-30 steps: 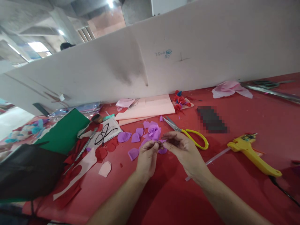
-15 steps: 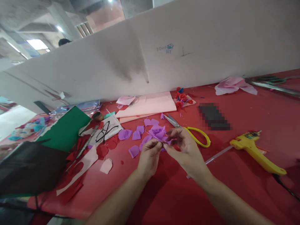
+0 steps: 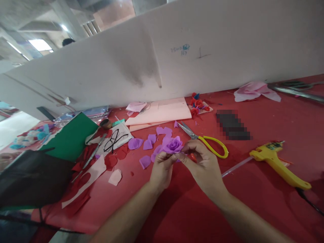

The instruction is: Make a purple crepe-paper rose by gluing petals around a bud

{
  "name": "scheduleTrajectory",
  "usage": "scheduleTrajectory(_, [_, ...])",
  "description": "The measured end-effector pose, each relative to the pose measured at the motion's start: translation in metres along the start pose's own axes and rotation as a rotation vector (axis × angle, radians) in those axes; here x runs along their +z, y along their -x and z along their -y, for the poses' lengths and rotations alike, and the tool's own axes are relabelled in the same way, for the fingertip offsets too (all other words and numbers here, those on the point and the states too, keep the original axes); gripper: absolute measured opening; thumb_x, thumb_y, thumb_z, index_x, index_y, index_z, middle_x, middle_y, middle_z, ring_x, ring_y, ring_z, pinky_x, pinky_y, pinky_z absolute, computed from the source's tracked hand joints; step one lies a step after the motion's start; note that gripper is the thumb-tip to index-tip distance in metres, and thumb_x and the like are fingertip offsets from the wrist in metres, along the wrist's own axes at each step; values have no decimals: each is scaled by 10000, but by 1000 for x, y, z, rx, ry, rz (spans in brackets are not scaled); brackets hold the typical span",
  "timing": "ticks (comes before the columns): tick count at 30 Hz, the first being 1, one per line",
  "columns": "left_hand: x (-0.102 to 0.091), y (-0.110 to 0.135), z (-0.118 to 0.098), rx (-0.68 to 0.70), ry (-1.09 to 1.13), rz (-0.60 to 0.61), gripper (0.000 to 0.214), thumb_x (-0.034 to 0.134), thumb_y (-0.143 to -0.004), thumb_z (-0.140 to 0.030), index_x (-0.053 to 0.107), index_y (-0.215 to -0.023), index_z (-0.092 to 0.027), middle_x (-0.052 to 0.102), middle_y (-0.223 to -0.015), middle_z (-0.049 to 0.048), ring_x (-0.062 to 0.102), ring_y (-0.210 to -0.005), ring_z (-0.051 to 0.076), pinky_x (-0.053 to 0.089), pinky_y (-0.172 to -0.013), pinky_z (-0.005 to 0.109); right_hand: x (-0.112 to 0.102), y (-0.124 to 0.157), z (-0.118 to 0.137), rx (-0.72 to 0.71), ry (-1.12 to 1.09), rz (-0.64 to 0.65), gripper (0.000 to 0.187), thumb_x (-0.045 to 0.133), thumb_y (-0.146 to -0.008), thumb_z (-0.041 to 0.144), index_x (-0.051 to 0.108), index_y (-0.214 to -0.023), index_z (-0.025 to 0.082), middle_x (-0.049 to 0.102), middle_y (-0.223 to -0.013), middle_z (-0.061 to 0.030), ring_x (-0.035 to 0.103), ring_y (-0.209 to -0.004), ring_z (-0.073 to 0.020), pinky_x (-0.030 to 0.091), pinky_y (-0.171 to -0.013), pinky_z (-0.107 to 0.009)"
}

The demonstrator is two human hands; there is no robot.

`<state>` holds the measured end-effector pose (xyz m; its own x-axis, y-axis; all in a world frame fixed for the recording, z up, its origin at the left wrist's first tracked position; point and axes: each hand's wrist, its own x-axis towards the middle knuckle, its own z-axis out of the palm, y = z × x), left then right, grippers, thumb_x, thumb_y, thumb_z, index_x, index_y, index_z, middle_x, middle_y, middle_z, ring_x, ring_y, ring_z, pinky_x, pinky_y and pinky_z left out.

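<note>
A purple paper rose [image 3: 173, 144] with curled layers is held between my two hands above the red table. My left hand [image 3: 163, 168] pinches its underside from the left. From the right, my right hand [image 3: 202, 163] has thumb and fingers closed at the flower's base and edge. Cut purple petals [image 3: 135, 143] lie just left of and behind the rose. Behind my right hand rest scissors [image 3: 214, 145] with yellow handles, blades apart. Something small and red shows partly under my right fingers.
To the right lies a yellow glue gun [image 3: 275, 162] with a clear stick, near a dark blurred rectangle [image 3: 234, 125]. Pink paper [image 3: 162, 113] and small red flowers [image 3: 198, 104] sit by the white partition. Eyeglasses [image 3: 113, 141], red scraps and a green sheet [image 3: 71, 138] are at left.
The rose has tipped toward me, so its spiral centre now shows. Both my hands keep their pinch on it, with fingers slightly shifted.
</note>
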<state>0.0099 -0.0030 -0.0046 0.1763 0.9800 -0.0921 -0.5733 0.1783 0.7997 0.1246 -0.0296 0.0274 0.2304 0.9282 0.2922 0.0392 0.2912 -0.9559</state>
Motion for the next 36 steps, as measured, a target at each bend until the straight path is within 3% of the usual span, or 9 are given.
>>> scheduleTrajectory(4, [-1, -1, -3, -30, -25, 30, 145, 842, -562, -236, 704, -595, -205, 637, -605, -24, 561, -616, 97, 477, -735, 261, -1, -2, 0, 125, -122, -5, 240, 743, -707, 225, 569, -872, 242, 586, -841, 8, 553, -780, -155, 459, -749, -316])
scheduleTrajectory(8, [-5, -2, -6, -95, -74, 120, 164, 834, -594, -277, 720, -670, -187, 659, -656, -4, 578, -637, 117, 482, -740, 297, -3, -8, 0, 245, -295, 111, 381, 815, -628, 234, 581, -928, 253, 629, -905, 8, 594, -853, -156, 474, -784, -310])
scheduleTrajectory(13, [-7, -4, -12, -126, -60, 185, 278, 853, -570, -277, 742, -799, -166, 699, -756, 41, 628, -747, 174, 479, -788, 336, -5, -11, -1, 342, -414, 177, 459, 853, -578, 210, 603, -958, 271, 676, -839, 30, 621, -802, -138, 491, -766, -289])
scheduleTrajectory(21, [-15, -9, -16, 2, -136, 186, 218, 843, -584, -316, 729, -700, -171, 685, -698, 48, 619, -726, 185, 476, -772, 332, -4, -11, -7, 252, -306, 281, 285, 829, -633, 258, 721, -897, 248, 729, -921, -17, 649, -855, -194, 513, -854, -370])
scheduleTrajectory(27, [-16, -8, -20, 52, -263, 235, 135, 822, -612, -249, 738, -687, -175, 691, -725, 62, 593, -708, 185, 473, -707, 308, -5, -7, -6, 50, -186, 227, 205, 786, -689, 223, 743, -881, 282, 730, -960, -25, 648, -913, -219, 501, -870, -376])
scheduleTrajectory(32, [-12, -5, -19, 128, -196, 103, 166, 788, -655, -230, 746, -804, -171, 705, -795, 56, 604, -731, 165, 480, -732, 291, -4, -1, -8, 43, -128, 136, 213, 766, -707, 229, 725, -909, 280, 714, -1034, -39, 635, -990, -239, 475, -937, -408])
scheduleTrajectory(36, [-11, -2, -27, 354, -271, 33, 157, 749, -693, -170, 751, -847, -200, 687, -879, 55, 613, -855, 178, 472, -820, 293, -4, 1, -13, 81, -176, 90, 267, 772, -699, 225, 714, -950, 297, 715, -1040, -28, 633, -1002, -237, 475, -959, -413])
